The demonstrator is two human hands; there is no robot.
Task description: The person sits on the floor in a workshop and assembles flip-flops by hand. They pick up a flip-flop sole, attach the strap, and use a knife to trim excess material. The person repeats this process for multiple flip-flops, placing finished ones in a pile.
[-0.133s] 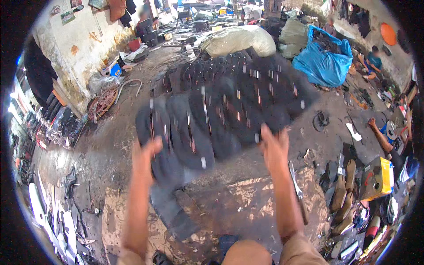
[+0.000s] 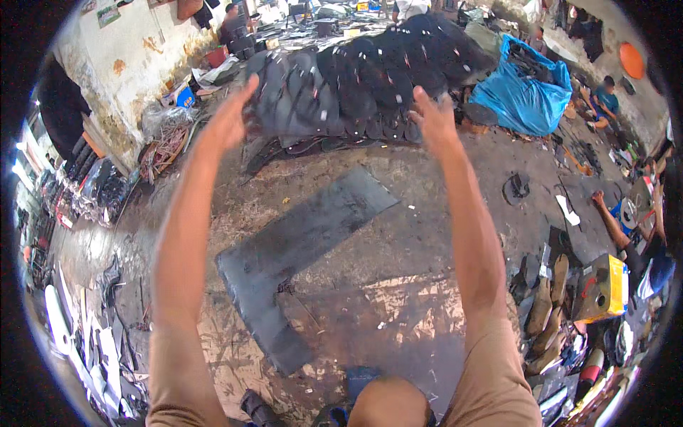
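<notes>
A wide black spread of sole-shaped pieces [image 2: 356,78], dotted with small pale marks, lies over a low pile of similar dark pieces [image 2: 327,141] on the far floor. My left hand [image 2: 229,122] is at the spread's left edge, fingers stretched forward. At its near edge, toward the right, is my right hand [image 2: 434,121], its fingers apart. Neither hand visibly grips the spread, and whether fingertips still touch it is blurred. Nearer me, between my forearms, an L-shaped dark grey sheet [image 2: 284,249] rests flat on the floor.
Beyond the pile at right stands a blue bag [image 2: 523,96] of dark scraps. Loose soles [image 2: 548,306], a yellow-sided box [image 2: 605,288] and another person's arm [image 2: 613,220] are on the right. Pale offcuts [image 2: 92,356] lie at left. A person [image 2: 603,99] sits at far right.
Both hands have swung forward, away from me. The black spread has moved from above the near floor onto the far pile, uncovering the grey sheet. My fingers have opened from its edges.
</notes>
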